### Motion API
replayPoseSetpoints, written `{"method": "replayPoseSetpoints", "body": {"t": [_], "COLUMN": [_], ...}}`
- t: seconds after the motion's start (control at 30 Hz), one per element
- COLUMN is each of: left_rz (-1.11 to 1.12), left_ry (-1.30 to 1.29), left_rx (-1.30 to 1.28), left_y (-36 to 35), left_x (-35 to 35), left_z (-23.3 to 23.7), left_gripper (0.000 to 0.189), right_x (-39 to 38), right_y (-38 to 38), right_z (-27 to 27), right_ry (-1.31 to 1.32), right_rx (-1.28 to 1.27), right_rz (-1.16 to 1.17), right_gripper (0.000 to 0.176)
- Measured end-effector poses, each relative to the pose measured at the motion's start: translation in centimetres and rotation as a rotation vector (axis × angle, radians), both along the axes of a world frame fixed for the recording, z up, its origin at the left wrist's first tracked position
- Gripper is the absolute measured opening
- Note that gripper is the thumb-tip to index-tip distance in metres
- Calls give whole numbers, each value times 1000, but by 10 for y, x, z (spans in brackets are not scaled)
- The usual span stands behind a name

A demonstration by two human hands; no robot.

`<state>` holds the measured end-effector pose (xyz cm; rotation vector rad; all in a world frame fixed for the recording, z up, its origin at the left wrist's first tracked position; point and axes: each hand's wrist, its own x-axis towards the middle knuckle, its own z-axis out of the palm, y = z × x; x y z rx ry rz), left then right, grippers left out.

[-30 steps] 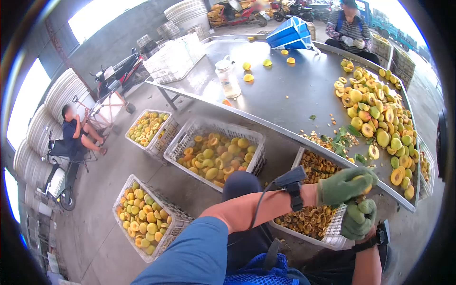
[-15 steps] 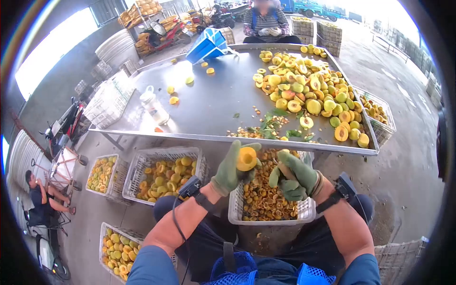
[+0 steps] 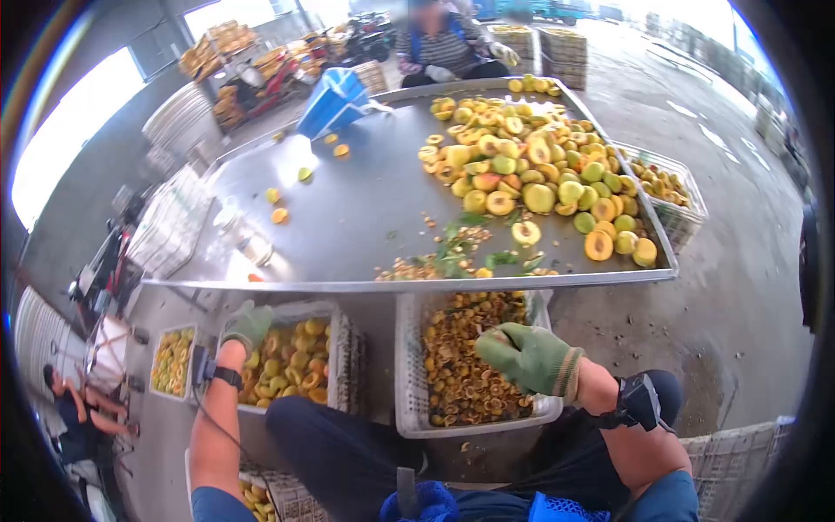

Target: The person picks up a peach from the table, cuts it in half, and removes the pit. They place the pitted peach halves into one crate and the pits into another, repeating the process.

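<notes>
My left hand [image 3: 250, 324], in a green glove, is over the back left corner of a white crate [image 3: 346, 361] of halved peaches [image 3: 291, 365]. Its fingers look loosely stretched, with no fruit visible in them. My right hand [image 3: 526, 358], gloved too, is closed above a second white crate [image 3: 412, 391]. A thin tip pokes out of its fingers, part of a small hand tool with a tan handle, now mostly hidden. That second crate holds brown-orange pits and scraps [image 3: 470, 370].
A metal table [image 3: 339, 235] bears a heap of whole and halved peaches [image 3: 539, 165], loose pits, leaves, a clear jar [image 3: 248, 239] and a blue bag [image 3: 335, 103]. Another person [image 3: 444, 43] sits across it. More fruit crates [image 3: 174, 361] stand at left; a crate [image 3: 687, 213] stands right.
My left hand has moved left from the pit crate to the peach crate, and the peach half it held is no longer in it. My right hand has lowered slightly. The view has shifted.
</notes>
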<state>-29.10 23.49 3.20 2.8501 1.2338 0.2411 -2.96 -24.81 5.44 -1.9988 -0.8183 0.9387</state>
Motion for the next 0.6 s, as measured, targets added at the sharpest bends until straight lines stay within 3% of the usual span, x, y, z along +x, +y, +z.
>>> {"method": "replayPoseSetpoints", "body": {"t": [0.03, 0.07, 0.1, 0.17, 0.2, 0.27, 0.33, 0.4, 0.5, 0.6], "left_rz": [-21, -82, -77, -295, -560, -826, -811, -878, -849, -878], "left_ry": [-187, -221, -264, -327, -310, -133, -358, -437, 114, 170], "left_rx": [-89, -352, -390, -324, -283, -156, -243, -79, -267, -455], "left_y": [-14, -26, -52, -116, -143, -195, -230, -252, -274, -272], "left_x": [28, 60, 102, 180, 215, 291, 369, 422, 450, 444], "left_z": [6, 19, 25, 30, 31, 30, -12, -51, -46, -43], "left_gripper": [37, 39, 40, 40, 38, 42, 40, 47, 55, 56], "right_x": [7, 14, 22, 41, 50, 62, 67, 74, 92, 106], "right_y": [-5, -9, -12, -13, -12, -13, -17, -20, -25, -26], "right_z": [11, 16, 14, -1, -10, -8, 4, 22, 22, 8], "right_ry": [-96, -192, -272, -421, -485, -175, 63, 228, 385, 484], "right_rx": [11, 20, -99, -331, -395, -348, -192, -100, 30, 174], "right_rz": [80, 166, 197, 266, 268, 200, 46, -141, -307, -374], "right_gripper": [52, 50, 50, 49, 52, 53, 54, 52, 45, 41]}}
